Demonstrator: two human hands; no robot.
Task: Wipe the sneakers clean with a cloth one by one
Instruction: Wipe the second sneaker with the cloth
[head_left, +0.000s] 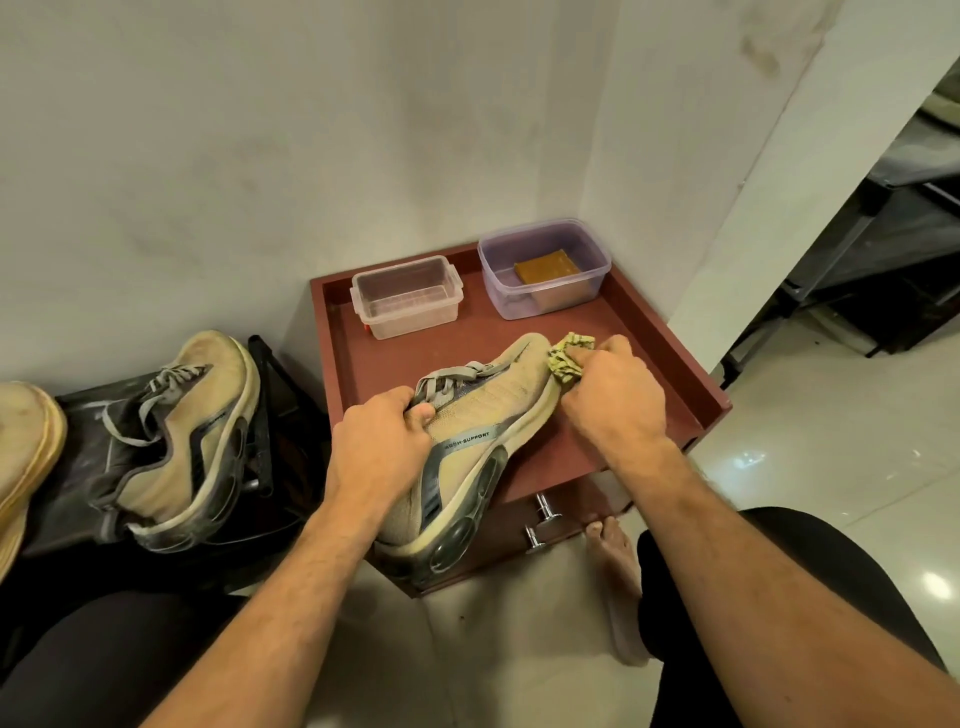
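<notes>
Fingers of the right hand (613, 400) are bunched tight around a crumpled yellow-green patterned cloth (569, 356), pressing it against the toe of a beige knit sneaker with grey laces and a grey strap (467, 447). The left hand (382, 447) grips that shoe at the tongue and laces, thumb curled over the upper. The shoe lies across the near edge of a dark red wooden tray-topped cabinet (670, 353), its long axis running from the heel, nearest the person, away and rightward to the toe, so the cloth hand sits at the far end and the next strokes would likely travel back along the side toward the heel. Three sneakers show: this one, a matching dirty sneaker (192, 441) on a black stand to the left, and part of a third (26, 457) at the left edge. Two clear plastic containers (408, 299) stand at the back of the tray, one holding a brown block (545, 265).
</notes>
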